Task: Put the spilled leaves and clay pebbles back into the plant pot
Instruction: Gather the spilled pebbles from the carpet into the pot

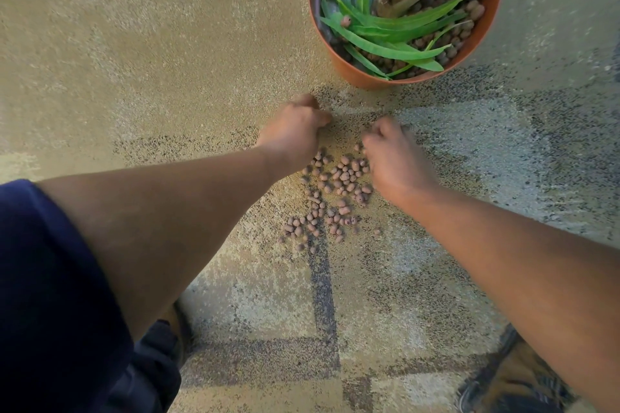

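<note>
Plant pot (483, 43) far right, bare carpet (151, 60) left. Clay pebbles (335, 191) spilled between hands, leaves (385, 30) in pot. Left hand (295, 127), right hand (391, 154) fingers curled; contents unclear.

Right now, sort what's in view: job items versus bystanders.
Job:
- loose brown clay pebbles on the floor
- terracotta plastic pot, green leaves inside
- left hand, right hand

Bystanders:
- speckled stone floor
- brown shoes
</note>
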The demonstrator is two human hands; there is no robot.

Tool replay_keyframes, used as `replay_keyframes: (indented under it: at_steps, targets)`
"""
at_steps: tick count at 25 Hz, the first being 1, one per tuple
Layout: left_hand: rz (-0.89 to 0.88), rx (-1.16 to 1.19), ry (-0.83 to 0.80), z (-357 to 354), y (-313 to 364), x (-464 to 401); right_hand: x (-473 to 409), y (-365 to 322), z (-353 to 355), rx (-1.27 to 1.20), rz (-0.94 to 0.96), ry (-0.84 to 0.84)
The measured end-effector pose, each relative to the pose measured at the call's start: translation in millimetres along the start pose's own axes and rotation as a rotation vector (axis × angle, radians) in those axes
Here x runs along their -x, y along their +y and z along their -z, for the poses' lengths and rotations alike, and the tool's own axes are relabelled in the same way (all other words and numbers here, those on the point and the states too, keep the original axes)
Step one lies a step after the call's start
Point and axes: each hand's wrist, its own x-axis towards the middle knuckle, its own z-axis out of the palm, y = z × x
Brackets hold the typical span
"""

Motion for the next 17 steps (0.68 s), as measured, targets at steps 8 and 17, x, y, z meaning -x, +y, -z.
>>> replay_keyframes:
  at_steps: [8, 17]
  targets:
    - [-0.023, 0.019, -0.016, 1.7, -3.0, -2.7, -13.3, -1.9, 2.9, -0.254, -0.088, 0.053]
    - [0.082, 0.061, -0.084, 3.0, -17.6, 17.2, -3.9, -4.9, 5.8, -0.081, 0.014, -0.052]
